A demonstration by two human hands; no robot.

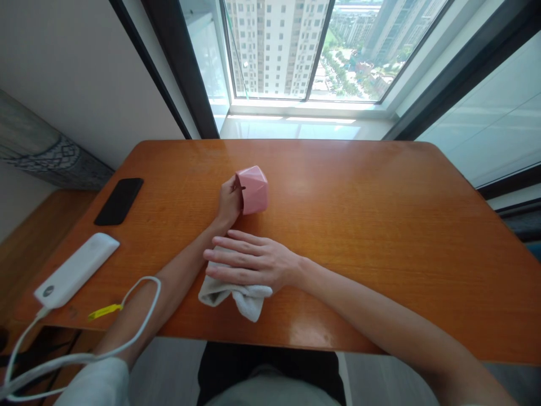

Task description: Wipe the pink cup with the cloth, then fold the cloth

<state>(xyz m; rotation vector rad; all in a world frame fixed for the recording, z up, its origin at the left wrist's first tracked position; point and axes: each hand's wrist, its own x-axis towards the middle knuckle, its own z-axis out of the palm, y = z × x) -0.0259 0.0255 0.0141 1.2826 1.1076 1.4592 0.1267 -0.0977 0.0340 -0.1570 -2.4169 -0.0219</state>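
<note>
A pink faceted cup (254, 190) stands near the middle of the orange wooden table (380, 237). My left hand (229, 202) grips the cup's left side. Nearer to me lies a crumpled white cloth (236, 296). My right hand (249, 262) rests flat on top of that cloth with its fingers stretched out to the left, crossing just over my left forearm. The cloth's far part is hidden under the hand.
A black phone (119, 201) lies at the table's left side. A white power bank (76, 269) sits near the left front corner, with a white cable (139, 316) looping over my left arm. A window (296, 51) stands beyond the table's far edge.
</note>
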